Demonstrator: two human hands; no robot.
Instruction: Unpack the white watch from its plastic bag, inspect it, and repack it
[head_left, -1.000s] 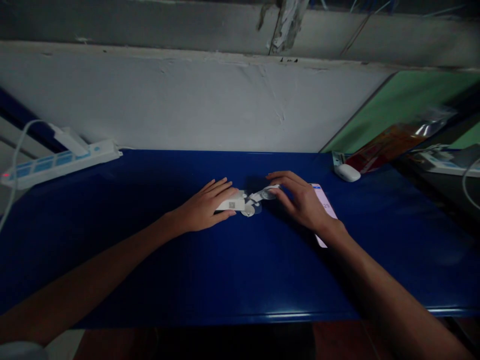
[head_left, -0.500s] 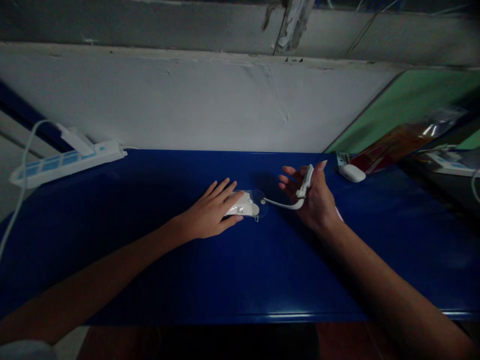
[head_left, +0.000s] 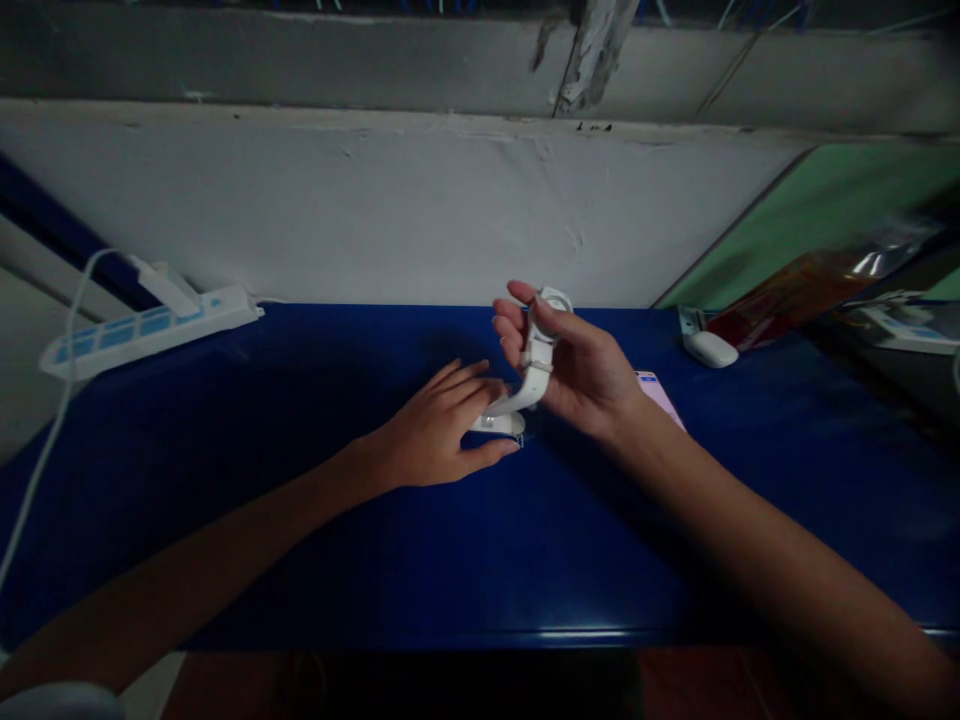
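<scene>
A white strap-like item with a round head [head_left: 536,355], perhaps a watch, is held up in my right hand [head_left: 581,370], thumb over the round part. Its lower end curves down toward my left hand [head_left: 435,425]. That hand lies palm down on the blue table [head_left: 465,560], fingers spread, resting on a flat white item in clear plastic [head_left: 499,424]. Part of the white item shows between thumb and fingers; the rest is hidden beneath the hand. A small chain sits by the thumb tip.
At the left a white power strip [head_left: 154,330] has a plug and cable. On the right are a white rounded case [head_left: 711,349], a pink-screened phone [head_left: 660,396] partly behind my right forearm, and a reddish bottle [head_left: 795,290]. A pale wall [head_left: 375,210] stands behind.
My right hand has moved left and up, bringing the strap-like item nearer my left hand, and its thumb now lies over the round part. The phone has come into view. My left hand has barely shifted.
</scene>
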